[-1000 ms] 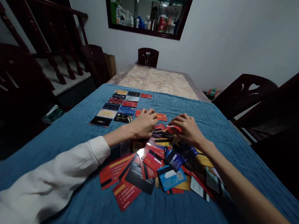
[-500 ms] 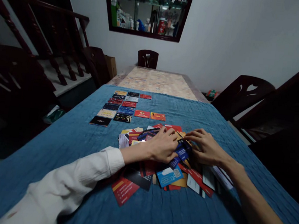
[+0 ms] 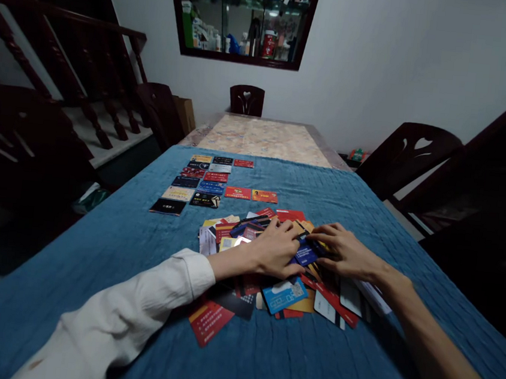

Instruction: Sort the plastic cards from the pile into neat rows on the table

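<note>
A loose heap of overlapping plastic cards in many colours lies in front of me, with a light blue card [image 3: 284, 295] and a red card [image 3: 209, 322] along its near edge. My left hand [image 3: 276, 251] rests palm down on the heap, fingers bent and a little apart, hiding the cards below. To its right, my right hand [image 3: 346, 252] reaches in from the side, fingers and thumb apart. Its fingertips touch cards around a dark blue card [image 3: 306, 254], which shows between the two hands. Neither hand visibly grips a card.
Left of and beyond the heap, several cards lie flat in short rows, among them a black card [image 3: 167, 206] and an orange card [image 3: 264, 197]. A blue cloth [image 3: 105, 258] covers the near table. Dark wooden chairs [image 3: 424, 147] stand around it.
Both hands stay over the heap, with small finger movements. More of the dark blue card shows between them. The whole view has shifted slightly.
</note>
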`<control>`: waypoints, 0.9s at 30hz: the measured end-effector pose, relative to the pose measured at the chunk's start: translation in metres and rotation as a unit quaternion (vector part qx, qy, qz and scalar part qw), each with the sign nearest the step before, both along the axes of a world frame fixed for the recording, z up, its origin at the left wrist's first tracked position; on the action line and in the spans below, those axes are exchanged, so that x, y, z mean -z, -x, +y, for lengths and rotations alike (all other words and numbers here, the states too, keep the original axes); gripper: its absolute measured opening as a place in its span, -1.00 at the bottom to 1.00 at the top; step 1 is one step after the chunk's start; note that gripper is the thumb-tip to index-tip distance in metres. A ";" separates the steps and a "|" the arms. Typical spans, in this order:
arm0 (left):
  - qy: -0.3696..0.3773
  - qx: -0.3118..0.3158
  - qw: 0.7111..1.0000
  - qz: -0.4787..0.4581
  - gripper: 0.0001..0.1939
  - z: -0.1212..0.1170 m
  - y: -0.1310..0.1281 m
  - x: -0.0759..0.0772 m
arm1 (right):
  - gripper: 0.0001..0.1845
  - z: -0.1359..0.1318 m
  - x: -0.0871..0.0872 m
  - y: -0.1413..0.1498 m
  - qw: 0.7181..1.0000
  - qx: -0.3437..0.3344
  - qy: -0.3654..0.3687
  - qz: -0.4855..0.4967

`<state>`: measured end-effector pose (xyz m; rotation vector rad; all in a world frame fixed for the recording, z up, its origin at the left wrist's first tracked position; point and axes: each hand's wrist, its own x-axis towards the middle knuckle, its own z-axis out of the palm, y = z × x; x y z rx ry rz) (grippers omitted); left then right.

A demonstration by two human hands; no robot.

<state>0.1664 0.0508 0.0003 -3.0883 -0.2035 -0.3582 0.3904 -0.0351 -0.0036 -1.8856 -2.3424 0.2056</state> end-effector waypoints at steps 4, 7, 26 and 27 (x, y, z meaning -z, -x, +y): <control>0.013 -0.018 1.000 -0.002 -0.48 0.001 0.004 0.000 | -0.46 0.001 0.003 0.003 1.000 0.003 -0.011 0.000; 0.020 -0.032 0.999 0.006 -0.51 0.001 0.005 -0.001 | -0.49 0.001 0.003 0.006 1.000 -0.004 -0.018 -0.004; 0.064 -0.048 0.996 0.038 -0.69 0.015 0.013 -0.018 | -0.63 0.002 0.000 0.010 0.994 -0.057 -0.083 0.049; 0.067 -0.050 0.996 0.038 -0.70 0.017 0.014 -0.019 | -0.65 0.003 0.002 0.009 0.992 -0.060 -0.094 0.057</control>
